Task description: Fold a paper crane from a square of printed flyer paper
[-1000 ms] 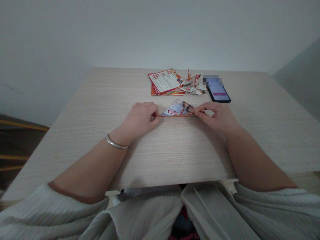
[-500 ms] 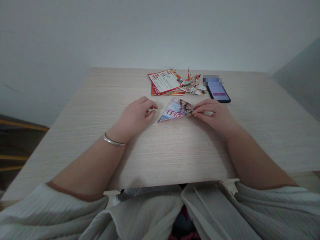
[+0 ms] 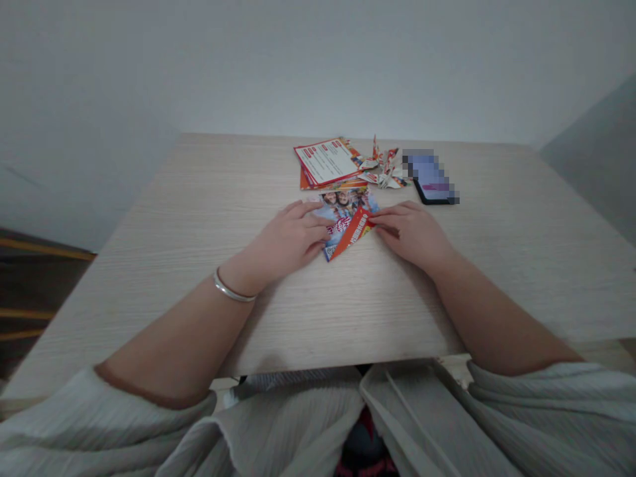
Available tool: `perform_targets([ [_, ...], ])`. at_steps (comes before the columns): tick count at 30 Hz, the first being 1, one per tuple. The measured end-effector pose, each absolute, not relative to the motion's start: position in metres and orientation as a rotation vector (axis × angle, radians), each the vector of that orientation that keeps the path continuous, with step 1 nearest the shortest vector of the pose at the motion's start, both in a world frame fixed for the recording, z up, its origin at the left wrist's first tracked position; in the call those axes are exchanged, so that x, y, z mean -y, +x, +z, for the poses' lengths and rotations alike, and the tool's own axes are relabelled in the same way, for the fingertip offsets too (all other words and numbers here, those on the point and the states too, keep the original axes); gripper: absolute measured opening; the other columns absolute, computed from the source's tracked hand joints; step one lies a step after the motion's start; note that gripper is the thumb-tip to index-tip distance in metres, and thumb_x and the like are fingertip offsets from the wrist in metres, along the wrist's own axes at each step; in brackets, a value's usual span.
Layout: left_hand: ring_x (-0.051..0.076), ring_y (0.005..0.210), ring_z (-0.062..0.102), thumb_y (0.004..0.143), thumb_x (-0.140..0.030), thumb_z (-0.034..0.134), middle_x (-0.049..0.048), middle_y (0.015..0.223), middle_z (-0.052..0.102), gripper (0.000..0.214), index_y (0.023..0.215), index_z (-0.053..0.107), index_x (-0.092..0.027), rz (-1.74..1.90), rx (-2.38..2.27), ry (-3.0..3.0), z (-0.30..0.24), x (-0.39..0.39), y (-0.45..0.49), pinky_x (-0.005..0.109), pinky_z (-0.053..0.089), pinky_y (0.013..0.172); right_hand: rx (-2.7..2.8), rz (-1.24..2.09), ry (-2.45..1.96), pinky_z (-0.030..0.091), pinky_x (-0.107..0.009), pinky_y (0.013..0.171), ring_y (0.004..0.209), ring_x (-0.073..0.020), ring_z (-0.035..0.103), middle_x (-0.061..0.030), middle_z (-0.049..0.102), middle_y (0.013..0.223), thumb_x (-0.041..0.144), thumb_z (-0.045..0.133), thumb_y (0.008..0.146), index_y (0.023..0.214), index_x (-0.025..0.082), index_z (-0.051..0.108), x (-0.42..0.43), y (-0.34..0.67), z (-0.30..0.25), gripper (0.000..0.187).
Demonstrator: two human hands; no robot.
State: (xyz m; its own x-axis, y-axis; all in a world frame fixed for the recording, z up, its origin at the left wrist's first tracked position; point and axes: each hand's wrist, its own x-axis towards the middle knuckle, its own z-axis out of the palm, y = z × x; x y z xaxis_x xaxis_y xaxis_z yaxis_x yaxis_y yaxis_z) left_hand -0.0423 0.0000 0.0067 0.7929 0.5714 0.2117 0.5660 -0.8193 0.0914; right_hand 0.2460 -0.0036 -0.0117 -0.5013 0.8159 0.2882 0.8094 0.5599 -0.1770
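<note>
A printed paper sheet (image 3: 342, 207) lies on the table between my hands, with an orange flap folded over its lower right side. Along its left edge, the fingers of my left hand (image 3: 293, 240) hold the paper, the fingertips resting on its printed face. My right hand (image 3: 415, 233) pinches the orange flap at the right between thumb and fingers. Part of the paper's left edge is hidden under my left fingers.
Behind the paper is a stack of printed sheets (image 3: 328, 162) in red, white and orange. Beside it stands a folded paper crane (image 3: 385, 169). A phone (image 3: 432, 180) lies to the right on the pale wooden table (image 3: 238, 179), which meets a wall at the back.
The paper was a folded triangle in my right hand, with my left hand apart from it. It now lies more opened, showing an orange flap, and my left hand has moved right onto it.
</note>
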Motion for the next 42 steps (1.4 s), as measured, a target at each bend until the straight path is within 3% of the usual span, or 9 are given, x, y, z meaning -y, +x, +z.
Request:
perform_targets([
  [6,0.032,0.141,0.052,0.100,-0.023,0.053,0.0085,0.117,0.077,0.025,0.108,0.076,-0.017,0.315,-0.830,2.959,0.011,0.006,-0.034,0.053,0.035,0.123,2.475,0.051,-1.337,0.041,-0.051,0.119,0.134,-0.0313,0.060,-0.0155,0.068,0.141,0.036,0.055,0.100,0.136,0.011,0.068,0.004,0.235,-0.018,0.046],
  [9,0.028,0.126,0.062,0.099,-0.024,0.055,0.0071,0.117,0.076,0.023,0.109,0.075,-0.020,0.317,-0.756,2.931,0.010,0.010,-0.031,0.052,0.033,0.124,2.471,-0.004,-1.329,0.040,-0.053,0.119,0.138,-0.0349,0.056,-0.0201,0.061,0.148,0.039,0.061,0.097,0.140,0.007,0.063,0.005,0.231,-0.019,0.054],
  [13,0.026,0.116,0.066,0.095,-0.024,0.059,0.0088,0.119,0.074,0.025,0.114,0.074,-0.020,0.336,-0.706,2.828,0.008,0.014,-0.030,0.050,0.042,0.116,2.399,-0.020,-1.336,0.050,-0.051,0.108,0.119,-0.0338,0.065,-0.0179,0.073,0.127,0.029,0.067,0.092,0.124,0.010,0.072,0.006,0.225,-0.015,0.038],
  [17,0.026,0.120,0.065,0.095,-0.022,0.059,0.0115,0.124,0.073,0.027,0.117,0.073,-0.016,0.424,-0.596,2.740,0.005,0.014,-0.032,0.043,0.049,0.111,2.485,0.062,-1.214,0.050,-0.047,0.108,0.113,-0.0289,0.068,-0.0116,0.078,0.116,0.024,0.060,0.096,0.111,0.014,0.077,0.006,0.223,-0.012,0.024],
  [22,0.028,0.128,0.061,0.094,-0.023,0.060,0.0101,0.131,0.071,0.027,0.118,0.073,-0.018,0.442,-0.585,2.776,0.004,0.010,-0.034,0.048,0.044,0.118,2.614,0.016,-1.150,0.039,-0.054,0.121,0.140,-0.0336,0.054,-0.0122,0.064,0.147,0.031,0.054,0.101,0.140,0.013,0.065,0.005,0.228,-0.019,0.044],
  [26,0.035,0.147,0.044,0.090,-0.026,0.065,0.0102,0.143,0.064,0.033,0.122,0.071,-0.020,0.411,-0.662,2.813,0.006,0.008,-0.037,0.057,0.034,0.125,2.635,0.019,-1.160,0.037,-0.058,0.123,0.146,-0.0325,0.049,-0.0109,0.058,0.154,0.032,0.050,0.103,0.146,0.020,0.060,0.003,0.232,-0.025,0.046],
  [29,0.039,0.154,0.032,0.087,-0.030,0.068,0.0117,0.151,0.058,0.040,0.126,0.069,-0.020,0.350,-0.735,2.814,0.006,0.008,-0.039,0.061,0.030,0.126,2.624,0.022,-1.113,0.037,-0.058,0.123,0.145,-0.0308,0.050,-0.0093,0.059,0.153,0.032,0.052,0.103,0.142,0.023,0.064,0.001,0.232,-0.027,0.042],
  [37,0.034,0.143,0.050,0.095,-0.040,0.061,0.0154,0.151,0.058,0.048,0.137,0.062,-0.016,0.212,-0.977,2.789,0.004,0.010,-0.034,0.054,0.036,0.124,2.581,0.087,-0.857,0.052,-0.050,0.107,0.116,-0.0283,0.069,-0.0096,0.079,0.118,0.035,0.067,0.096,0.111,0.020,0.078,0.004,0.228,-0.017,0.024],
  [42,0.034,0.134,0.057,0.097,-0.044,0.058,0.0159,0.138,0.066,0.042,0.126,0.067,-0.016,0.261,-1.002,2.745,0.008,0.011,-0.034,0.053,0.042,0.118,2.619,0.123,-0.862,0.055,-0.046,0.099,0.109,-0.0270,0.071,-0.0117,0.079,0.116,0.031,0.067,0.096,0.102,0.018,0.078,0.006,0.227,-0.014,0.018],
])
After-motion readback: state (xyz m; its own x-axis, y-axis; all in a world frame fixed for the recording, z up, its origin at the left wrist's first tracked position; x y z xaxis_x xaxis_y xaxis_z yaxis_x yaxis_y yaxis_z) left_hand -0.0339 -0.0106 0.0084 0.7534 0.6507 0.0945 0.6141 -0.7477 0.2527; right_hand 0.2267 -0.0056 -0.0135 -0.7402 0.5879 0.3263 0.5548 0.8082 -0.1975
